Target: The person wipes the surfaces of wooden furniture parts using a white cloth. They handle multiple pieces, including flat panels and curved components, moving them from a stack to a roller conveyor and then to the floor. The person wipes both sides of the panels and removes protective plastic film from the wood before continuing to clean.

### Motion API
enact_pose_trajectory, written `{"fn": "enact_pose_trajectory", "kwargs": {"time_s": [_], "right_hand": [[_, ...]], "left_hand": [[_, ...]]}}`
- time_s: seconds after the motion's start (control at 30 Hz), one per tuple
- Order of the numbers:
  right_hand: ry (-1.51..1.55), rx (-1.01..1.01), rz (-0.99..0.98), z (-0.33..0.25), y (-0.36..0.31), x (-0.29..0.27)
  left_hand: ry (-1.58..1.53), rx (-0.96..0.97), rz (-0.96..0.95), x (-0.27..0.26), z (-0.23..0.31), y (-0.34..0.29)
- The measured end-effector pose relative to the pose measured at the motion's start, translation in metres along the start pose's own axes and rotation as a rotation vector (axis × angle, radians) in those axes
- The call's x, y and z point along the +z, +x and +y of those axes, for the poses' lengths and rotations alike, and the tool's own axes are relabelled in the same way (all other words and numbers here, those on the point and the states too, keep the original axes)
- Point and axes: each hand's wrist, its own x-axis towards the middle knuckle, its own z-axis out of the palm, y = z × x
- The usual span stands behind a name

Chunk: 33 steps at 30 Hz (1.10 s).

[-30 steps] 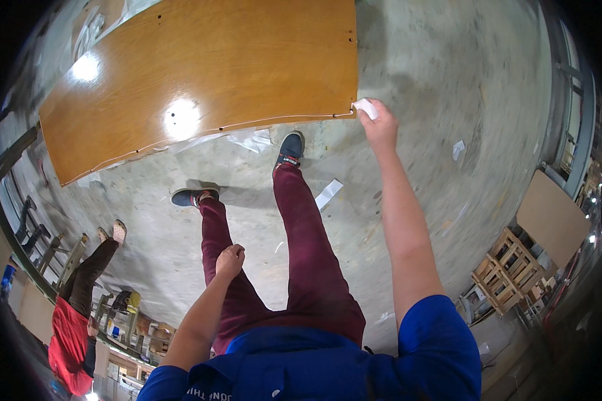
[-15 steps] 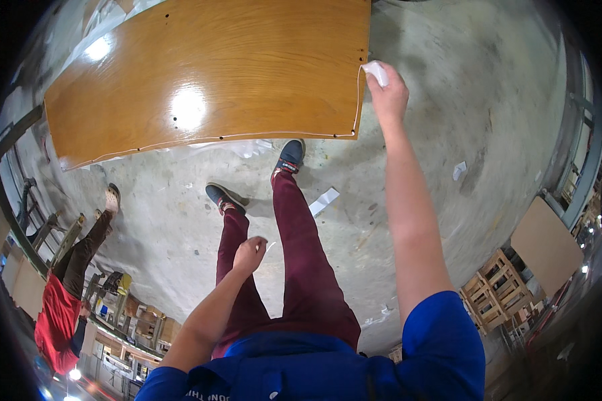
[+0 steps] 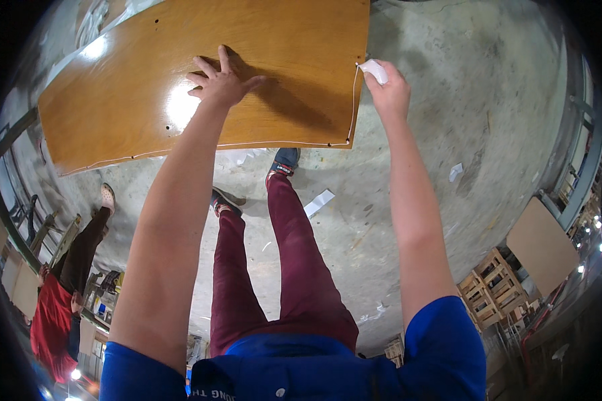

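A glossy brown wood panel [image 3: 301,40] spans the upper part of the head view, with small dark holes near its edges. My left hand [image 3: 221,85] lies on its face, fingers spread and holding nothing. A thin white strip [image 3: 247,145] runs along the panel's near edge and up its right edge. At that right edge my right hand [image 3: 390,95] is closed round a small white bundle [image 3: 374,70], which touches the strip's end; whether the two are one piece I cannot tell. My left forearm hides part of the near edge.
A flat white piece [image 3: 319,203] and a white scrap [image 3: 455,172] lie on the concrete floor [image 3: 475,220]. My shoe [image 3: 285,160] stands close to the panel. At far left is a person in red [image 3: 52,321]. Wooden pallets [image 3: 493,284] and a tan board [image 3: 543,247] stand at right.
My left hand has moved from low near my legs up onto the panel. A thin white bit, earlier at its fingers, now appears on the floor. My right hand stays at the right edge.
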Motion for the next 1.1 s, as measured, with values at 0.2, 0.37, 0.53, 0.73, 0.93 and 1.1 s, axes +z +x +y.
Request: {"fn": "enact_pose_trajectory", "kwargs": {"time_s": [0.2, 0.37, 0.53, 0.73, 0.93, 1.1], "right_hand": [[0.097, -0.013, 0.028, -0.014, 0.028, 0.0], [0.108, -0.031, 0.058, -0.027, 0.066, 0.004], [0.071, -0.069, 0.117, -0.033, 0.106, 0.006], [-0.021, -0.14, 0.194, -0.035, 0.144, 0.011], [-0.088, -0.042, 0.112, -0.036, 0.154, 0.018], [0.1, -0.127, 0.239, -0.046, 0.145, 0.01]], "left_hand": [[0.104, -0.043, 0.038, 0.008, 0.011, 0.004], [0.136, -0.025, 0.058, 0.009, 0.007, 0.005], [0.119, -0.054, -0.031, -0.001, 0.014, 0.003], [0.16, -0.07, -0.059, -0.009, 0.017, 0.001], [0.172, -0.069, -0.056, -0.009, 0.015, 0.002], [0.145, -0.022, -0.019, -0.008, 0.011, 0.001]]}}
